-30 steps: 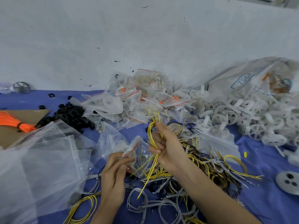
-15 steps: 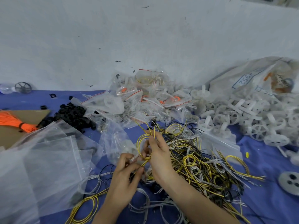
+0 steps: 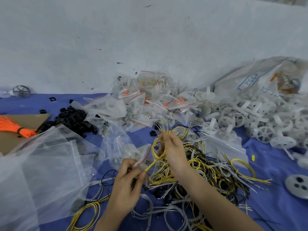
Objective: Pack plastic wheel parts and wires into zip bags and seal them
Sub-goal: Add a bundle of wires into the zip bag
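The right hand (image 3: 173, 150) is raised a little over the blue-covered desk (image 3: 275, 164) and pinches a coiled yellow wire (image 3: 157, 147) between thumb and fingertips, the wire's ends sticking up above the fingers. Just below and to its left, the left hand (image 3: 126, 184) grips the red-striped mouth of a small clear zip bag (image 3: 125, 147) with curled fingers, and the wire's lower strands run down to that same grip. A tangle of yellow, black and grey wires (image 3: 208, 169) lies under and to the right of the right hand. White plastic wheel parts (image 3: 250, 120) are heaped well to the right, filled zip bags (image 3: 146, 104) lie beyond both hands, and a stack of empty bags (image 3: 41, 164) lies left of the left hand.
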A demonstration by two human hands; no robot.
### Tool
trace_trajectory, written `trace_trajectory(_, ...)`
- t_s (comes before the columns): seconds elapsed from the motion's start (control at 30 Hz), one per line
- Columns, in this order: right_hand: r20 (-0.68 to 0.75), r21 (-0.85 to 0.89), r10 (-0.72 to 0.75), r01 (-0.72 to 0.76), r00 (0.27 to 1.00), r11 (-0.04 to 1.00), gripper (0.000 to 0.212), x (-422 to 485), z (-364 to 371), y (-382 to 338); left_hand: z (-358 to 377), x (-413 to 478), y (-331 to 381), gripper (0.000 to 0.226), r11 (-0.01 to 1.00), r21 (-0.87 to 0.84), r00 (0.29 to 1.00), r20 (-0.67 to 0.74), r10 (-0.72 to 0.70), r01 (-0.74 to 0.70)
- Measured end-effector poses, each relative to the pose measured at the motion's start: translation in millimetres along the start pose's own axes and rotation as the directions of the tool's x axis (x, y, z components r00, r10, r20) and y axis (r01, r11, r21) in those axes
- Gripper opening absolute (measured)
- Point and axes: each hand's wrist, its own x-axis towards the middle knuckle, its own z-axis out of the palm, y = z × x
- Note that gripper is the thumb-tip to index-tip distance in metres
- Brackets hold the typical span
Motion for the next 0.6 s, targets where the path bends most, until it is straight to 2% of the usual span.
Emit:
trace_trajectory(0.1, -0.103, 0.095, 0.076, -0.066, 0.992, 0.993, 0.028, 13, -12, -8, 0, 0, 2, 0.025, 1.0, -0.028, 1.0, 0.008, 0.003, -0.003)
trace_trajectory(0.2, -0.085, 0.152, 0.12, -0.106, 0.989, 0.983, 0.025, 18, -21, -8, 1, 0, 3, 0.021, 0.999, -0.052, 1.0, 0.016, 0.007, -0.006)
trace_trajectory(0.27, 0.007, 0.039, 0.145, -0.145, 0.989, 0.989, 0.024, 18, -27, -7, 0, -1, 1, 0.021, 0.999, -0.038, 1.0, -0.001, -0.004, 0.004)
trace_trajectory(0.33, 0.152, -0.145, 0.21, -0.189, 0.966, 0.971, 0.022, 17, -36, -6, -4, 0, -1, 0.023, 1.0, -0.002, 0.999, -0.047, -0.004, 0.004)
trace_trajectory(0.43, 0.361, -0.358, 0.352, -0.22, 0.864, 0.907, 0.005, 13, -52, -2, -6, 1, 2, 0.025, 1.0, -0.004, 0.994, -0.104, -0.019, 0.018)
trace_trajectory(0.47, 0.407, -0.378, 0.394, -0.241, 0.824, 0.894, 0.005, 12, -56, -1, -6, 1, 3, 0.024, 1.0, -0.011, 0.993, -0.117, -0.027, 0.026)
trace_trajectory(0.53, 0.468, -0.313, 0.433, -0.314, 0.77, 0.896, 0.014, 10, -62, 1, -5, 0, 5, 0.024, 0.999, -0.003, 0.987, -0.157, -0.044, 0.044)
trace_trajectory(0.6, 0.495, -0.245, 0.416, -0.336, 0.763, 0.909, 0.013, 10, -63, -1, -5, -2, 5, 0.029, 0.997, 0.045, 0.974, -0.224, -0.046, 0.058)
